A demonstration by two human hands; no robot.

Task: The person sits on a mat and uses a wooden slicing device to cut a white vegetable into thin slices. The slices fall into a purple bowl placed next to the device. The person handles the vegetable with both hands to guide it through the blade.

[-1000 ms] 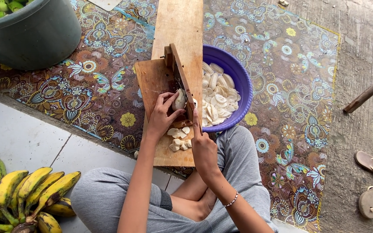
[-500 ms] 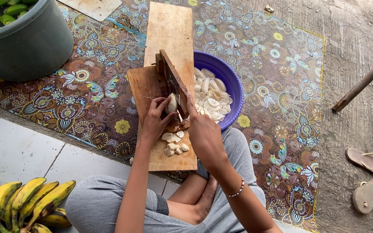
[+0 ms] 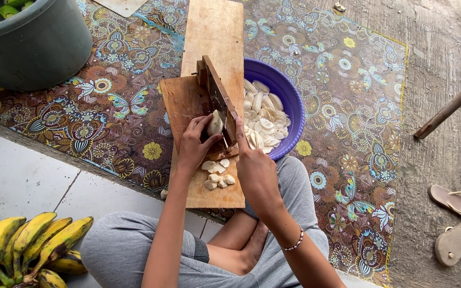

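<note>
A wooden board [image 3: 188, 101] lies in front of me with a hinged blade slicer [image 3: 217, 96] standing on it. My left hand [image 3: 193, 146] holds a peeled banana piece [image 3: 215, 124] against the blade. My right hand [image 3: 254, 170] grips the slicer's handle end near its lower part. Several pale banana slices [image 3: 217, 173] lie on the board just below my hands. To the right, a purple bowl [image 3: 289, 98] holds many more slices [image 3: 262, 120].
A dark green tub [image 3: 33, 45] of green bananas stands at the top left. Bunches of yellow-green bananas [image 3: 25, 242] lie at the bottom left. A long plank [image 3: 212, 32] extends beyond the board over a patterned mat [image 3: 348, 106]. Sandals [image 3: 454, 218] and a stick [image 3: 452, 104] lie right.
The view has shifted slightly. Both hands stay at the slicer, and the banana piece remains pressed against the blade; the pile of slices on the board looks much the same.
</note>
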